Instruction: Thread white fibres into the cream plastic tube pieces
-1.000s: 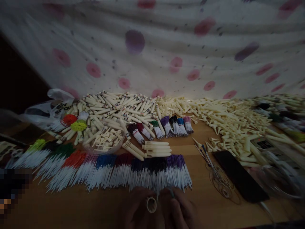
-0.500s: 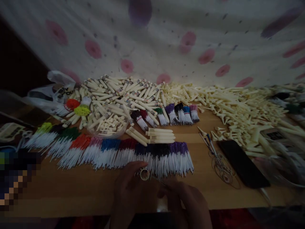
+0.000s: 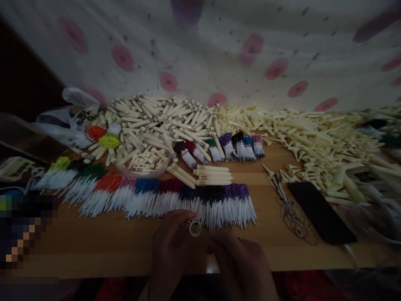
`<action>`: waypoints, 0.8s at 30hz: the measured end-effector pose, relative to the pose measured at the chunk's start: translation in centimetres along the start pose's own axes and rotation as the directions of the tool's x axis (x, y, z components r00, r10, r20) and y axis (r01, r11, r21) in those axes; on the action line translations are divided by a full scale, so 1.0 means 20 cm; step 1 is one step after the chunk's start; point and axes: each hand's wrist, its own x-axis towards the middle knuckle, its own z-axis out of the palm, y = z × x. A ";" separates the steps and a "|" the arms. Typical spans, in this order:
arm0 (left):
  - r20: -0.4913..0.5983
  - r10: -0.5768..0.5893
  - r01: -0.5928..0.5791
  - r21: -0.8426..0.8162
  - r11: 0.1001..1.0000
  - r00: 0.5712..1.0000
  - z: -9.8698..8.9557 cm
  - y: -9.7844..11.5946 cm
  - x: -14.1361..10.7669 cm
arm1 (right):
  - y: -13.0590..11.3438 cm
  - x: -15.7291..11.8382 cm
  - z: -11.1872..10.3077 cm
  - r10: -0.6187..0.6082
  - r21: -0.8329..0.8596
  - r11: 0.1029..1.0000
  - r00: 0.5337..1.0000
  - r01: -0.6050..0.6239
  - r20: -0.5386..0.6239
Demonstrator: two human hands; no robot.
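My left hand (image 3: 172, 238) is closed on a cream pen barrel (image 3: 195, 228), its round open end turned up toward me. My right hand (image 3: 239, 255) is closed just right of it, fingers pinched. A thin refill (image 3: 205, 231) runs from these fingers to the barrel's mouth; its colour is too dark to tell. Just beyond my hands lies a row of white ink refills with coloured ends, among them purple refills (image 3: 239, 205), black refills (image 3: 214, 205) and blue refills (image 3: 145, 198). Several finished-looking cream barrels (image 3: 214, 174) lie side by side behind that row.
Bundled refills (image 3: 227, 147) stand before a heap of slotted barrels (image 3: 163, 115). A clear bowl (image 3: 142, 172) holds small cream parts. More cream parts (image 3: 319, 142) pile up at right, near a black phone (image 3: 322, 213) and a tangled cord (image 3: 294, 217). A plastic bag (image 3: 78, 108) sits back left.
The barrel in my left hand has shifted slightly right and up in view, its open end facing me more. My right hand stays close beside it. The whole view has tilted a little.
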 end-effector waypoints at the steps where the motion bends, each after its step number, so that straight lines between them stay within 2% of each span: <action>1: -0.001 -0.001 0.001 -0.013 1.000 1.000 0.00 -0.01 -0.01 | 0.00 0.00 0.00 0.009 -0.005 1.000 1.000 -0.009 0.003; 10: -0.004 -0.028 0.028 -0.023 0.999 1.000 0.01 0.00 0.00 | 0.00 -0.02 0.01 0.087 0.036 0.995 0.995 -0.088 0.046; 13: -0.018 -0.061 0.061 0.000 0.998 0.998 0.00 0.01 0.00 | 0.00 -0.05 0.02 0.209 0.159 0.966 0.978 -0.203 -0.025; 14: -0.007 -0.069 0.069 0.011 0.998 0.998 -0.01 0.00 0.00 | -0.01 -0.06 0.02 0.295 0.226 0.935 0.953 -0.274 -0.067; 16: 0.017 -0.077 0.077 0.027 0.997 0.997 -0.01 -0.01 0.00 | 0.00 -0.08 0.05 0.471 0.347 0.845 0.873 -0.406 -0.124; 18: 0.018 -0.063 0.062 0.025 0.998 0.998 -0.01 -0.02 -0.01 | 0.00 -0.07 0.08 0.596 0.468 0.738 0.795 -0.486 -0.116; 20: 0.005 -0.032 0.032 0.019 0.999 0.999 0.00 -0.02 -0.01 | 0.01 -0.05 0.11 0.667 0.605 0.618 0.743 -0.502 -0.064; 22: 0.014 -0.012 0.012 0.019 1.000 1.000 0.01 -0.02 -0.02 | 0.03 -0.04 0.14 0.700 0.727 0.488 0.715 -0.483 0.005; 24: 0.018 0.000 -0.001 0.019 1.000 1.000 0.01 -0.01 -0.01 | 0.06 -0.03 0.16 0.680 0.764 0.451 0.732 -0.461 0.041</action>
